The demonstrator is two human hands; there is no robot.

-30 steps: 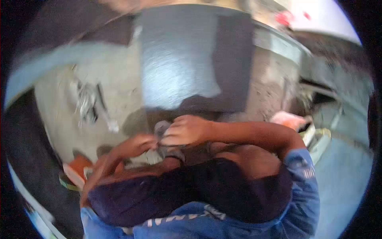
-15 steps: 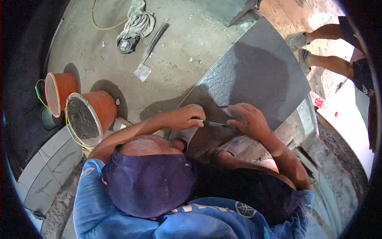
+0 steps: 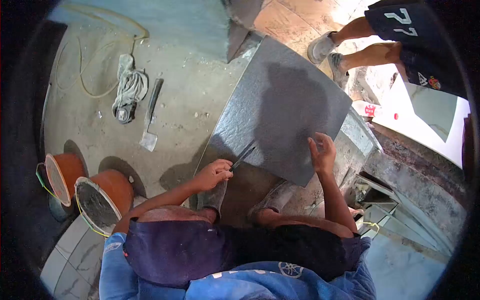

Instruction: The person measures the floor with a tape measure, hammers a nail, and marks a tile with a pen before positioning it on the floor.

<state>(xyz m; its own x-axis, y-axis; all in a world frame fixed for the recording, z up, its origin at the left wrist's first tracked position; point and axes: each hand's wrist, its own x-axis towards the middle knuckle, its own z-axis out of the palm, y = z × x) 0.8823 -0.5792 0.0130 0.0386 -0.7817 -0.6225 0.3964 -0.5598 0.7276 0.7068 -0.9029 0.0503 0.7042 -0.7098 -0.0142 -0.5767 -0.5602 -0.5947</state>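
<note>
My left hand is closed around one end of a slim dark tool, whose far end points up and away over a large dark grey tile. The tool's exact kind I cannot tell. Off to the right, my right hand is raised at the tile's near right edge, thumb and fingers apart and holding nothing. The tile lies in front of my feet, with a shadow across its middle.
Two orange buckets stand at left, the nearer containing grey mortar. A tape measure, a rag and a flat-bladed tool lie on the floor. Another person's legs and a bottle are at right.
My right hand has come away from the tool and moved right, its fingers opening. The left hand keeps the tool, now tilted up and away. The view has shifted.
</note>
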